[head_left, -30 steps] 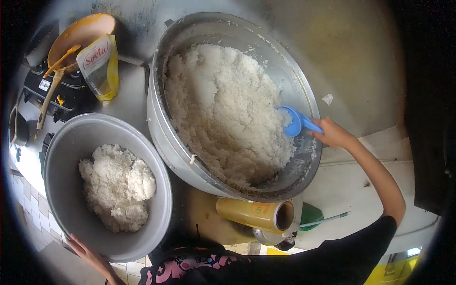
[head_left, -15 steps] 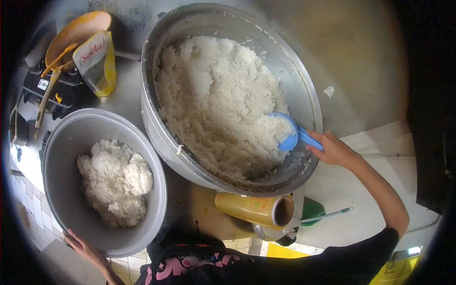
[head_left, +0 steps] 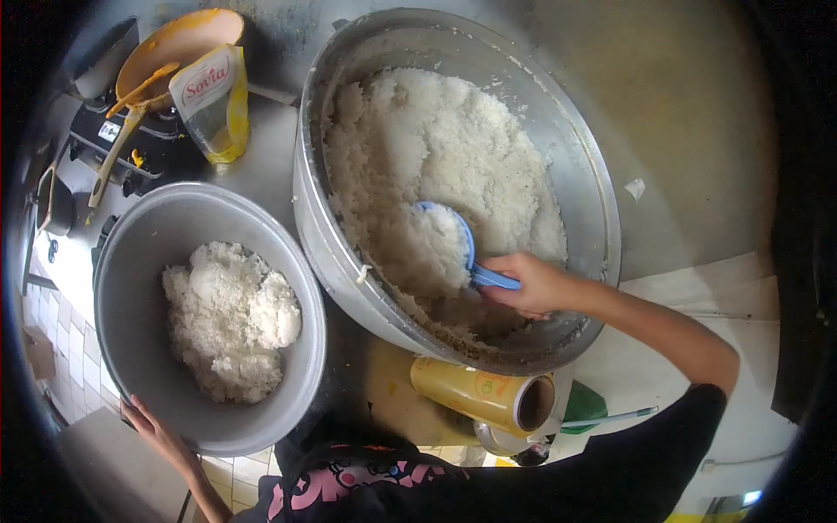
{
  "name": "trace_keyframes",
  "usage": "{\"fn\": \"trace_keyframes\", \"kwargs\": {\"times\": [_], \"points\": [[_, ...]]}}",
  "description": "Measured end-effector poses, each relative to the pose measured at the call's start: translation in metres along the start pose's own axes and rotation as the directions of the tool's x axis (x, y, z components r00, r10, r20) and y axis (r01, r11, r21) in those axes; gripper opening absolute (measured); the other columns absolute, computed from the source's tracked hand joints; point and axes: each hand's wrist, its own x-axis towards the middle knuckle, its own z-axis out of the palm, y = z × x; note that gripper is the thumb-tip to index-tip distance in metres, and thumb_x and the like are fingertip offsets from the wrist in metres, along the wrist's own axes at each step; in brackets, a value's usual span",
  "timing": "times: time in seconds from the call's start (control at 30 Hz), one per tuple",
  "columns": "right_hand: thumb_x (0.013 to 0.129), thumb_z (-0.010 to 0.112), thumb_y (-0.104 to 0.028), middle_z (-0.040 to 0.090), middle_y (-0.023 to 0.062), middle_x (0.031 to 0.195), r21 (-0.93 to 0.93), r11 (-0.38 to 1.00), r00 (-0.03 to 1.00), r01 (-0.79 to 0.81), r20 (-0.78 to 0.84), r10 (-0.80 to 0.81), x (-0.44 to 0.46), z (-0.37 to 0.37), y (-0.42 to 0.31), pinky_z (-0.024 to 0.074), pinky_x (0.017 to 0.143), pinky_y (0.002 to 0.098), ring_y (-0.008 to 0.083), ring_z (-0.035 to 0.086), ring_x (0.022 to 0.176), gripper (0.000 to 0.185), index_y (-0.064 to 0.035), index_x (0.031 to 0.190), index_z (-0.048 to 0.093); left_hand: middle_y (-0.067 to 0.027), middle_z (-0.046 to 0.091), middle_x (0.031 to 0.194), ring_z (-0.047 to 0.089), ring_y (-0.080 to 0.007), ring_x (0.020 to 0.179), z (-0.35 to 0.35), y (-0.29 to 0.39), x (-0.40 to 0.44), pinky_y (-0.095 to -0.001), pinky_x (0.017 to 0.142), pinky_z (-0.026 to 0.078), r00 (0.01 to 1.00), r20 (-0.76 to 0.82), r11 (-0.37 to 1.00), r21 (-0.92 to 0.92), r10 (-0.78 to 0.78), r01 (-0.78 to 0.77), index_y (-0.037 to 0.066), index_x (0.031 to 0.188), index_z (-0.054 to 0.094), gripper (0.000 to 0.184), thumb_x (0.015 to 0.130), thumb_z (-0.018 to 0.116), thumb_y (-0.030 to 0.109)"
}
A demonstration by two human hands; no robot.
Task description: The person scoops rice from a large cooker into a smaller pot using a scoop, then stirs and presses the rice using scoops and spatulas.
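My right hand (head_left: 534, 286) is closed around the handle of a blue rice scoop (head_left: 474, 261). The scoop is heaped with white rice and is over the rice (head_left: 488, 148) inside a large metal pot (head_left: 571, 131). At lower left, my left hand (head_left: 157, 433) grips the near rim of a smaller grey pot (head_left: 131, 305). A mound of cooked rice (head_left: 228, 318) lies in the bottom of that grey pot. The two pots stand side by side, the larger one to the right.
A roll of plastic wrap (head_left: 479, 392) lies below the large pot. At upper left are a pan (head_left: 187, 44) with an orange spatula (head_left: 144, 90), a black stove (head_left: 96, 139) and a Sovia pouch (head_left: 214, 105). A scrap of paper (head_left: 636, 189) lies on the metal surface.
My right hand has carried the scoop left from the large pot's right side, and it now holds a heap of rice. My left hand stays on the grey pot's rim. The view has shifted slightly.
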Motion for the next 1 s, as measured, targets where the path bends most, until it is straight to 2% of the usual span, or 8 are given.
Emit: {"fn": "trace_keyframes", "kwargs": {"times": [0.07,0.13,0.17,0.27,0.5,0.6,0.7,1.0], "points": [[0.086,0.056,-0.017,0.051,0.0009,0.055,-0.097,0.992,0.991,0.079,-0.103,-0.089,-0.003,-0.004,-0.013,0.0362,0.034,0.0255,0.0082,0.044,0.037,0.025,-0.0056,0.108,0.055,-0.0202,0.026,0.140,0.029,-0.0292,0.128,0.006,0.017,0.002,-0.0346,0.103,0.024,0.982,-0.106,0.985,-0.086,-0.156,0.148,-0.002,0.136,0.023,0.069,0.091,0.039,0.047],[0.087,0.056,-0.018,0.050,-0.0007,0.056,-0.388,0.804,0.818,0.450,-0.182,-0.546,-0.009,-0.014,-0.030,0.0333,0.032,0.0231,0.0061,0.042,0.035,0.018,-0.0050,0.099,0.055,-0.0200,0.028,0.139,0.031,-0.0275,0.127,0.005,0.026,0.000,-0.0336,0.103,0.024,0.988,-0.050,0.971,-0.197,-0.144,0.132,-0.003,0.136,0.022,0.068,0.091,0.039,0.046],[0.088,0.055,-0.020,0.047,-0.0005,0.054,-0.134,0.981,0.974,0.142,-0.158,-0.162,-0.026,-0.016,-0.051,0.0317,0.031,0.0224,0.0057,0.040,0.034,0.017,-0.0029,0.092,0.054,-0.0201,0.030,0.138,0.032,-0.0274,0.127,0.005,0.024,0.000,-0.0335,0.103,0.024,0.989,-0.050,0.972,-0.201,-0.138,0.125,-0.003,0.136,0.023,0.068,0.091,0.040,0.046],[0.088,0.055,-0.020,0.045,-0.0002,0.054,0.093,0.995,0.999,0.043,0.009,-0.044,-0.024,-0.019,-0.030,0.0298,0.029,0.0217,0.0054,0.038,0.034,0.019,-0.0018,0.093,0.055,-0.0199,0.036,0.135,0.035,-0.0276,0.124,0.009,0.019,0.001,-0.0334,0.102,0.025,0.989,-0.107,0.982,-0.170,-0.104,0.085,-0.003,0.134,0.027,0.064,0.092,0.039,0.044],[0.087,0.055,-0.018,0.045,-0.0011,0.053,0.192,0.967,0.970,0.166,-0.211,-0.125,-0.077,-0.001,-0.063,0.0287,0.028,0.0224,0.0054,0.041,0.035,0.018,-0.0010,0.092,0.057,-0.0194,0.034,0.135,0.035,-0.0263,0.124,0.013,0.029,-0.003,-0.0316,0.102,0.025,0.984,-0.098,0.943,-0.313,-0.149,0.111,-0.004,0.134,0.028,0.059,0.094,0.037,0.038],[0.085,0.054,-0.007,0.050,0.0050,0.060,-0.029,0.919,0.851,0.392,-0.367,-0.375,-0.090,0.029,-0.115,0.0362,0.034,0.0248,0.0088,0.047,0.040,0.037,0.0010,0.120,0.046,-0.0200,0.035,0.135,0.036,-0.0257,0.123,0.012,0.022,0.000,-0.0310,0.101,0.027,0.995,-0.027,0.913,-0.400,-0.094,0.076,-0.005,0.133,0.029,0.056,0.095,0.037,0.035],[0.081,0.055,-0.003,0.056,0.0150,0.070,-0.798,0.450,0.225,0.401,-0.390,-0.893,-0.055,0.073,-0.142,0.0466,0.053,0.0360,0.0257,0.056,0.056,0.054,-0.0039,0.131,0.036,-0.0174,0.047,0.120,0.045,-0.0236,0.110,0.017,0.021,0.001,-0.0304,0.094,0.032,0.995,-0.096,0.886,-0.464,-0.029,-0.019,-0.005,0.127,0.037,0.049,0.096,0.036,0.033],[0.082,0.051,-0.009,0.056,0.0197,0.075,-0.831,0.523,0.167,0.186,-0.498,-0.851,-0.073,0.080,-0.179,0.0421,0.057,0.0454,0.0386,0.056,0.065,0.033,-0.0092,0.113,0.040,-0.0218,0.038,0.128,0.038,-0.0307,0.119,0.010,0.049,-0.006,-0.0364,0.099,0.029,0.942,-0.287,0.854,-0.432,0.173,-0.289,-0.001,0.129,0.034,0.044,0.095,0.038,0.026]]}}
